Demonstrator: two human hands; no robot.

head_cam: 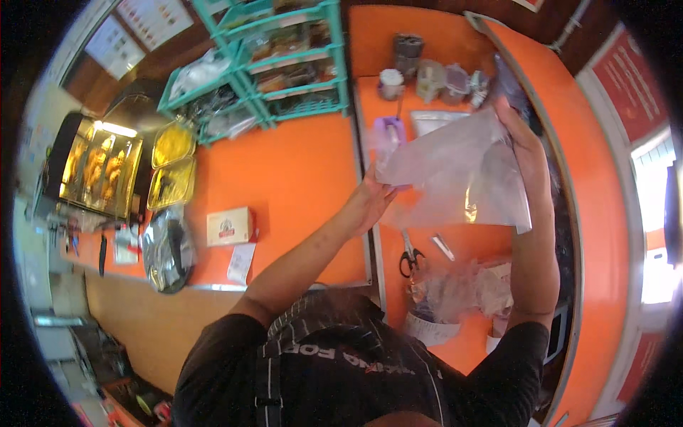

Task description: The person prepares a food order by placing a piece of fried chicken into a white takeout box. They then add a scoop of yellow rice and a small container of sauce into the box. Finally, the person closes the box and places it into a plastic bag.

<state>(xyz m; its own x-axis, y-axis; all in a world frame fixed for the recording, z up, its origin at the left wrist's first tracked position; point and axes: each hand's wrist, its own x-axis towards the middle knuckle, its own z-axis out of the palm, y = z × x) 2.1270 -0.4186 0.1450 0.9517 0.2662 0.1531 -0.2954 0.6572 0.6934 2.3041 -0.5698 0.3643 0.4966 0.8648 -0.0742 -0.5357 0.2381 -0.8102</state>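
A translucent plastic bag (pixel 453 171) is stretched between both hands above the orange counter on the right. My left hand (pixel 371 200) grips its left edge, fingers closed on the film. At its upper right corner, my right hand (pixel 515 125) pinches the plastic, partly hidden behind the film. Black-handled scissors (pixel 411 259) and a small metal tool (pixel 443 247) lie on the counter below the bag. Crumpled clear plastic (pixel 448 291) sits nearer my body. Behind the bag are a purple container (pixel 389 131) and a silvery packet (pixel 427 121).
Jars (pixel 431 80) line the back of the right counter. Teal stacked baskets (pixel 299 64) hold packed items. A small carton (pixel 230 226) stands on the left counter (pixel 283 176), near a plastic-covered round item (pixel 169 251) and a lit glass food case (pixel 98 165). A raised orange ledge (pixel 603 213) borders the right.
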